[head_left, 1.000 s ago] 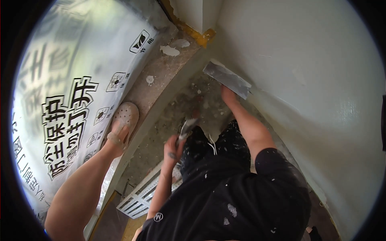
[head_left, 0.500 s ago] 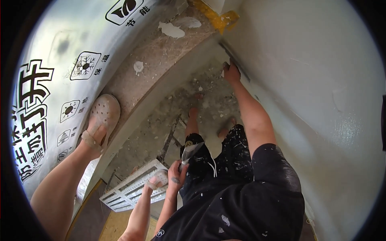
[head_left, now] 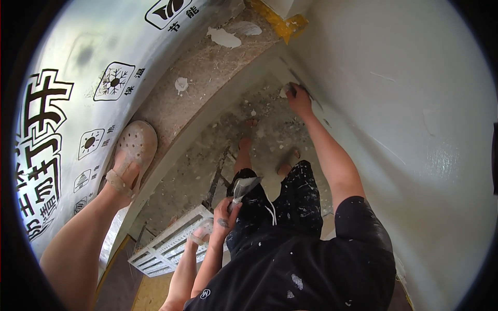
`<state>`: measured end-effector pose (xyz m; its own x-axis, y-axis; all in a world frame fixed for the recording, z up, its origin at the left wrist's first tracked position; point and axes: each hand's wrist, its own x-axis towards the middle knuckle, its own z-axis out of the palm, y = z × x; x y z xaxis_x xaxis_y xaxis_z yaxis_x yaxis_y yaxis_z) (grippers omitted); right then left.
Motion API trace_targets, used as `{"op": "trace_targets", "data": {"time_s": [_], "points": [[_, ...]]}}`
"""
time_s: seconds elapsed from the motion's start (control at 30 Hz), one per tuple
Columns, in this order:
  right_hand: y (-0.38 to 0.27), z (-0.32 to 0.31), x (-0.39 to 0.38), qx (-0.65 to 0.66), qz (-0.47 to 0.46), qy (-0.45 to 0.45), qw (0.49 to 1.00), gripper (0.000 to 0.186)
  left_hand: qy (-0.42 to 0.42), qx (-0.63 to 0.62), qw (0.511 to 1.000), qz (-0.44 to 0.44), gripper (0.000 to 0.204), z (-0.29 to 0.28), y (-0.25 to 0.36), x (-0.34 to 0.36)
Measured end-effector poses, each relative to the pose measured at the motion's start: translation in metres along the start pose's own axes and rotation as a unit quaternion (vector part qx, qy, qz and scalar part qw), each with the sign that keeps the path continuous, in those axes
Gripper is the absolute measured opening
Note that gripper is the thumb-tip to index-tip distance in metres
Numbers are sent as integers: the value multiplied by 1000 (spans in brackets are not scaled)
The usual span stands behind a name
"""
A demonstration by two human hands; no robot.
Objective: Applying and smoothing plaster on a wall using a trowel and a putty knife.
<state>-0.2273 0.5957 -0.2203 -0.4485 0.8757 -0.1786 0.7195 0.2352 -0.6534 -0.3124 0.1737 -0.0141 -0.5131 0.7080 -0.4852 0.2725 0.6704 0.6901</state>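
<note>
My left hand (head_left: 224,212) is closed round the handle of a putty knife (head_left: 246,187), its metal blade pointing up and right in front of my black shorts. At the lower part of the right wall, my right hand (head_left: 299,100) grips a flat plastering trowel (head_left: 307,84). The trowel blade shows only as a thin dark edge along the smooth, pale wall (head_left: 404,88). A small whitish patch (head_left: 285,90) shows beside the right fingers; I cannot make out what it is.
A co-worker's bare legs are on my left, one clog (head_left: 137,145) on the stone sill (head_left: 171,106), the other (head_left: 205,228) on a white slatted platform (head_left: 171,241). Printed film (head_left: 114,46) covers the window. The floor (head_left: 228,129) is spattered. Yellow tape (head_left: 288,27) marks the corner.
My right hand has moved slightly down along the wall with the trowel. My left hand, still holding the putty knife, has shifted slightly left and up.
</note>
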Motion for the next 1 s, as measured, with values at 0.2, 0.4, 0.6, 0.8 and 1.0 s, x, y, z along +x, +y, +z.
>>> {"op": "trace_targets", "data": {"time_s": [0.2,0.4,0.6,0.8,1.0], "points": [[36,70,23,-44,54,2,998,47,-17,11,999,-41,27,-1,-14,4],[76,61,68,-67,30,38,997,55,-17,-10,999,-28,29,19,-29,10],[-16,15,25,14,49,6,999,65,13,-23,999,-33,27,6,-19,1],[-89,-114,2,50,54,0,997,66,-19,-69,991,109,28,-6,32,22],[-159,-206,-23,87,11,23,996,68,-31,-83,981,170,27,-25,68,37]]}}
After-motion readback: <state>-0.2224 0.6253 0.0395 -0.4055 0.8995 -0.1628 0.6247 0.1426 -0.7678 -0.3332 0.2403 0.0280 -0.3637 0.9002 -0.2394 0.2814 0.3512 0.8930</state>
